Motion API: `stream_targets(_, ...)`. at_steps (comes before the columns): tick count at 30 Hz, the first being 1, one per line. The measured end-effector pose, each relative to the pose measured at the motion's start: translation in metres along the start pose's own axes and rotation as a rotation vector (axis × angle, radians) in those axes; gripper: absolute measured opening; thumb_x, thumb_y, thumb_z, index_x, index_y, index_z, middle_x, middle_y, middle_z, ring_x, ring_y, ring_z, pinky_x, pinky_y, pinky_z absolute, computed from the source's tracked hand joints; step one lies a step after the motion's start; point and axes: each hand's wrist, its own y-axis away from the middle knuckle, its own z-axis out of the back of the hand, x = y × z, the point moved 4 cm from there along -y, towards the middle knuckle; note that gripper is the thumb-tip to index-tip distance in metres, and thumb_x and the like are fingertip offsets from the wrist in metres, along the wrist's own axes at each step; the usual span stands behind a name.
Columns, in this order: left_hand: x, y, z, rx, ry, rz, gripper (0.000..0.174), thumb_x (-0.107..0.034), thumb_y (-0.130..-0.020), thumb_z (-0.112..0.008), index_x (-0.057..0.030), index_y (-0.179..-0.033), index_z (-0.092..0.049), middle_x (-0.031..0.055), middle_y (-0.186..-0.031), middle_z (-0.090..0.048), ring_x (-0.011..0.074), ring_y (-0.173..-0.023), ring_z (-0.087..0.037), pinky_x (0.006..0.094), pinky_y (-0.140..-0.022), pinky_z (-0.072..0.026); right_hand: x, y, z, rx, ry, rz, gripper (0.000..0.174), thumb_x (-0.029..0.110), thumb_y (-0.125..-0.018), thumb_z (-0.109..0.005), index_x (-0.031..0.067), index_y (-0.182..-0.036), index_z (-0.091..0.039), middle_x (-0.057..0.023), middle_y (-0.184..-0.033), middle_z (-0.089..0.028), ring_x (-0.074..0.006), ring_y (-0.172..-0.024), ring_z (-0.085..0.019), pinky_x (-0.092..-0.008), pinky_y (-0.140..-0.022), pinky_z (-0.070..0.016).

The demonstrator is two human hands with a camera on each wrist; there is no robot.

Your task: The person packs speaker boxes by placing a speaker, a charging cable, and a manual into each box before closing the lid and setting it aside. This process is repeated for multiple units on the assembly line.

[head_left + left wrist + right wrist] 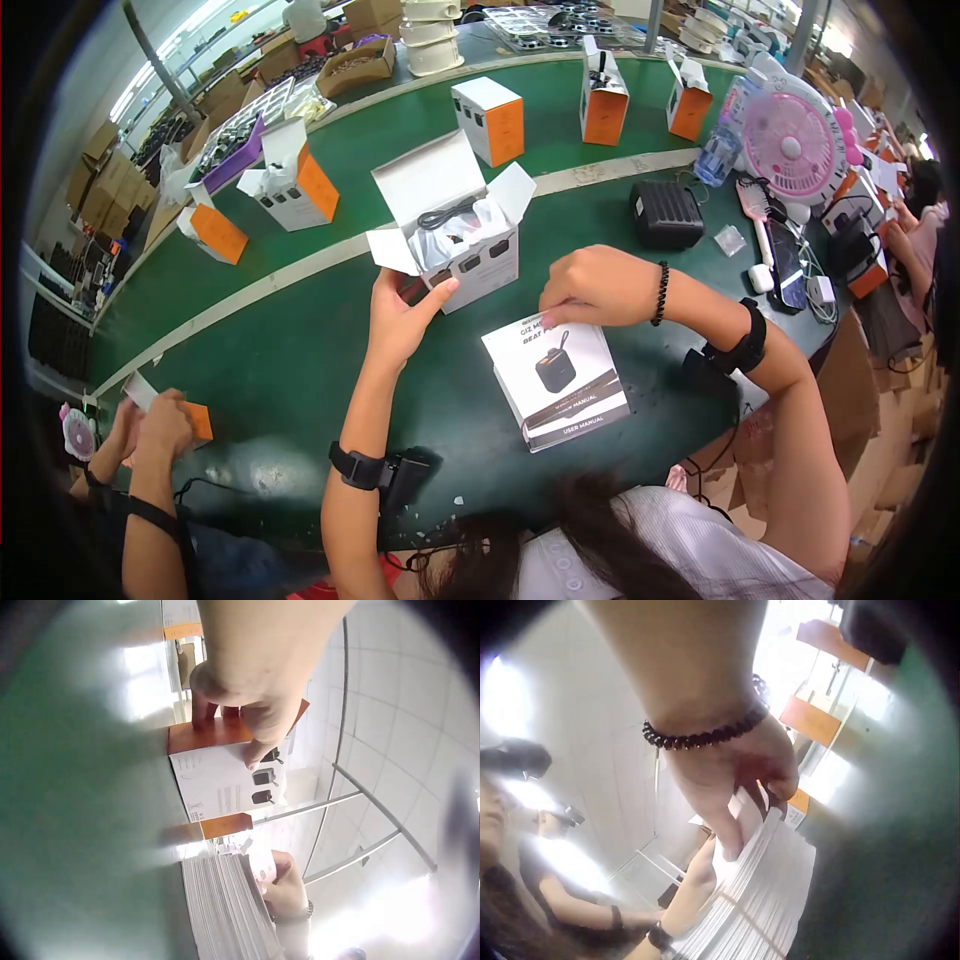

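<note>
A white and orange cardboard box (490, 275) stands with its flaps up, showing a coiled black cable (446, 214) and a clear plastic bag inside. My left hand (400, 322) grips its left side, thumb on the printed front; the left wrist view shows the fingers on the orange side (214, 735). A thick stack of user manuals (580, 400) lies to the right, in front of the box. At the stack's far edge my right hand (605, 285) pinches the top manual, whose raised white edge (748, 814) shows between thumb and fingers in the right wrist view.
More boxes (488, 120) stand along the green table (300, 330). At the right are a black speaker (667, 215), a pink fan (790, 145), a water bottle (722, 140), a hairbrush (757, 215) and a phone (788, 275). Another person's hands (160, 425) hold a box at lower left.
</note>
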Motion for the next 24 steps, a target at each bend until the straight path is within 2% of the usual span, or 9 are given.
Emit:
stream_targets(5,-0.026,0.011,0.024,-0.021,-0.238,-0.026,0.085,-0.017,-0.073,-0.081,-0.0033,-0.142,-0.034,0.0165,-0.134,-0.046,0.0306,-0.118,-0.049,0.0390,-0.093,-0.0472,0.011,0.007,0.059,-0.365,-0.198,0.148,0.020,0.016,-0.088,-0.061,-0.0028,-0.083,-0.064,-0.0147,-0.081,-0.065,-0.0287,-0.073,-0.062,-0.0368,-0.067,-0.0477)
stream_targets(8,-0.083,0.028,0.054,-0.351,-0.640,-0.321,0.060,-0.015,-0.081,-0.072,-0.0008,-0.133,-0.047,0.0141,-0.121,-0.057,0.0207,-0.105,-0.057,0.0325,-0.085,-0.0478,0.024,0.011,0.076,-0.385,-0.287,0.276,0.020,0.016,-0.088,-0.063,-0.0038,-0.087,-0.066,-0.0140,-0.086,-0.066,-0.0252,-0.079,-0.061,-0.0339,-0.073,-0.0482)
stream_targets(10,-0.118,0.042,0.051,-0.375,-0.538,-0.452,0.058,-0.017,-0.081,-0.072,-0.0004,-0.132,-0.049,0.0138,-0.120,-0.058,0.0200,-0.100,-0.058,0.0327,-0.085,-0.0470,0.040,0.012,0.084,-0.358,-0.346,0.320,0.019,0.015,-0.088,-0.064,-0.0036,-0.087,-0.066,-0.0136,-0.088,-0.066,-0.0254,-0.082,-0.060,-0.0337,-0.074,-0.0481)
stream_targets(12,-0.130,0.053,0.016,0.073,-0.254,-0.394,0.064,-0.016,-0.083,-0.071,0.0008,-0.137,-0.042,0.0131,-0.126,-0.054,0.0207,-0.109,-0.055,0.0337,-0.094,-0.0438,0.056,0.009,0.084,-0.325,-0.404,0.403,0.016,0.014,-0.086,-0.066,-0.0017,-0.086,-0.068,-0.0111,-0.091,-0.066,-0.0248,-0.084,-0.059,-0.0336,-0.076,-0.0473)
stream_targets(14,-0.101,0.064,-0.031,0.608,0.473,-0.120,0.075,-0.016,-0.082,-0.073,0.0017,-0.142,-0.033,0.0125,-0.134,-0.048,0.0207,-0.121,-0.048,0.0351,-0.104,-0.0375,0.071,0.004,0.079,-0.356,-0.311,0.436,0.010,0.012,-0.084,-0.067,0.0015,-0.085,-0.068,-0.0085,-0.089,-0.066,-0.0249,-0.083,-0.059,-0.0340,-0.075,-0.0461)
stream_targets(16,-0.089,0.077,-0.059,0.801,0.593,0.044,0.078,-0.016,-0.079,-0.077,0.0002,-0.142,-0.033,0.0096,-0.133,-0.048,0.0163,-0.122,-0.045,0.0324,-0.105,-0.0352,0.083,-0.001,0.075,-0.382,-0.136,0.380,0.006,0.010,-0.081,-0.068,0.0049,-0.083,-0.068,-0.0063,-0.088,-0.065,-0.0253,-0.081,-0.058,-0.0341,-0.074,-0.0449)
stream_targets(19,-0.094,0.076,-0.063,0.550,0.289,-0.099,0.040,-0.017,-0.080,-0.077,0.0012,-0.110,-0.059,0.0016,-0.093,-0.063,0.0085,-0.085,-0.060,0.0260,-0.075,-0.0494,0.082,-0.007,0.068,-0.449,-0.228,0.358,0.009,0.004,-0.079,-0.063,0.0028,-0.086,-0.069,-0.0113,-0.086,-0.065,-0.0272,-0.077,-0.060,-0.0328,-0.068,-0.0465)
stream_targets(20,-0.097,0.076,-0.061,0.534,0.355,0.023,0.030,-0.018,-0.083,-0.073,0.0017,-0.102,-0.061,0.0014,-0.081,-0.063,0.0088,-0.071,-0.062,0.0258,-0.066,-0.0504,0.077,-0.009,0.068,-0.502,-0.264,0.350,0.013,0.005,-0.078,-0.061,0.0004,-0.088,-0.068,-0.0130,-0.087,-0.065,-0.0253,-0.074,-0.061,-0.0317,-0.066,-0.0468)
stream_targets(24,-0.102,0.068,-0.042,0.225,0.100,0.071,0.026,-0.023,-0.083,-0.071,-0.0012,-0.095,-0.063,0.0076,-0.068,-0.064,0.0174,-0.065,-0.065,0.0317,-0.061,-0.0510,0.089,-0.019,0.067,-0.425,-0.355,0.206,0.029,0.018,-0.073,-0.070,0.0005,-0.095,-0.064,-0.0124,-0.085,-0.065,-0.0235,-0.070,-0.060,-0.0296,-0.062,-0.0451)
